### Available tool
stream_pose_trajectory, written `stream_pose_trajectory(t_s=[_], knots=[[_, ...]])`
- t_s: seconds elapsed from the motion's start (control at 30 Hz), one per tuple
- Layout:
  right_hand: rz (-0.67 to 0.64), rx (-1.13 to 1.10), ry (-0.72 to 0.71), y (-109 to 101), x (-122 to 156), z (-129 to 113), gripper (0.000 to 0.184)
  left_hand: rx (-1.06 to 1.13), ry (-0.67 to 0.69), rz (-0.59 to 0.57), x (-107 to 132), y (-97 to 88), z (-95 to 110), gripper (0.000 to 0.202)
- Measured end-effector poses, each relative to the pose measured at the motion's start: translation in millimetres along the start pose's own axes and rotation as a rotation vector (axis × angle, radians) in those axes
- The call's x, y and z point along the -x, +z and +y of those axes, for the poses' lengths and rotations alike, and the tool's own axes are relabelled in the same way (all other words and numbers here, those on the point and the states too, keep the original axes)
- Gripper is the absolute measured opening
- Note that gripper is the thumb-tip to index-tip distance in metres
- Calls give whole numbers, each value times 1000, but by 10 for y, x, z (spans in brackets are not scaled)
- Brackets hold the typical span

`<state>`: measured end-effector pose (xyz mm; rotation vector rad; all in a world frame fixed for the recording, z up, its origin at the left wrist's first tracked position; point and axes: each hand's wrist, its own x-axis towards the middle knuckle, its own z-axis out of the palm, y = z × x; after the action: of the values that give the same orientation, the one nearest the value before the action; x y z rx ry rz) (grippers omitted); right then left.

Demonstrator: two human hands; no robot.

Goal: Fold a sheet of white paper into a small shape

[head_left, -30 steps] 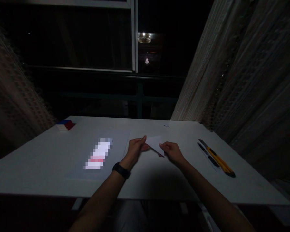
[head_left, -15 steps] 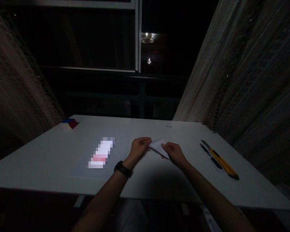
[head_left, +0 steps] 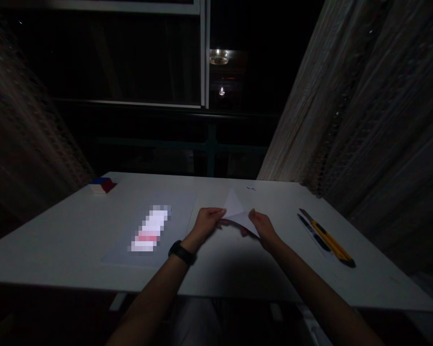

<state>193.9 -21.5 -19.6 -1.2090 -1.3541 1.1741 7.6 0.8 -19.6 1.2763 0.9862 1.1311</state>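
Observation:
A folded piece of white paper [head_left: 235, 207] is held above the table between both my hands, with one pointed flap standing up at the far side. My left hand [head_left: 208, 225], with a black watch on its wrist, pinches the paper's left edge between thumb and fingers. On the other side, my right hand [head_left: 262, 227] grips the right edge, thumb on top and fingertips underneath. The lower edge of the paper slants down toward my right hand. In the dim light the finer folds cannot be made out.
On the white table [head_left: 75, 240], a flat paper sheet [head_left: 182, 211] lies left under a bright pixelated screen [head_left: 151, 228]. A puzzle cube [head_left: 103, 185] sits far left. To the right are a pen [head_left: 313, 232] and a yellow utility knife [head_left: 332, 242]. Small scraps [head_left: 250, 188] lie at the back.
The paper has opened up: a pointed flap now rises at the far side, where it was flatter before. My right hand has shifted slightly outward to the right.

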Motion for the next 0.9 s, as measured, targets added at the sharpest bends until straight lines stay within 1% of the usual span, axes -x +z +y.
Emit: stream_pose_trajectory(t_s=[0.1, 0.17, 0.2, 0.27, 0.3, 0.33, 0.4, 0.43, 0.5, 0.6, 0.77, 0.9], knots=[[28, 125, -53, 10, -20, 46, 54, 118, -42, 43, 27, 2, 43, 38], [104, 211, -130, 22, -25, 76, 44, 199, -48, 69, 45, 9, 60, 37], [153, 258, -175, 30, -21, 86, 43, 232, -46, 81, 50, 12, 62, 36], [233, 382, -280, 53, 5, 91, 49, 258, -43, 110, 51, 18, 53, 34], [251, 468, -346, 68, 24, 87, 48, 249, -43, 130, 46, 19, 42, 33], [257, 563, -422, 86, 46, 83, 42, 225, -43, 153, 37, 19, 27, 31], [222, 742, -575, 130, 92, 79, 30, 140, -36, 212, 15, 16, -6, 28], [195, 812, -633, 154, 112, 82, 27, 85, -25, 245, 4, 14, -21, 26], [157, 907, -689, 198, 139, 99, 28, -6, 3, 287, -9, 13, -36, 25], [141, 931, -703, 230, 141, 141, 32, -22, 24, 277, 6, 26, -5, 25], [154, 813, -694, 197, 90, 190, 27, 156, -10, 207, 71, 54, 80, 32], [155, 717, -673, 178, 72, 186, 22, 269, -61, 142, 69, 32, 77, 37]])
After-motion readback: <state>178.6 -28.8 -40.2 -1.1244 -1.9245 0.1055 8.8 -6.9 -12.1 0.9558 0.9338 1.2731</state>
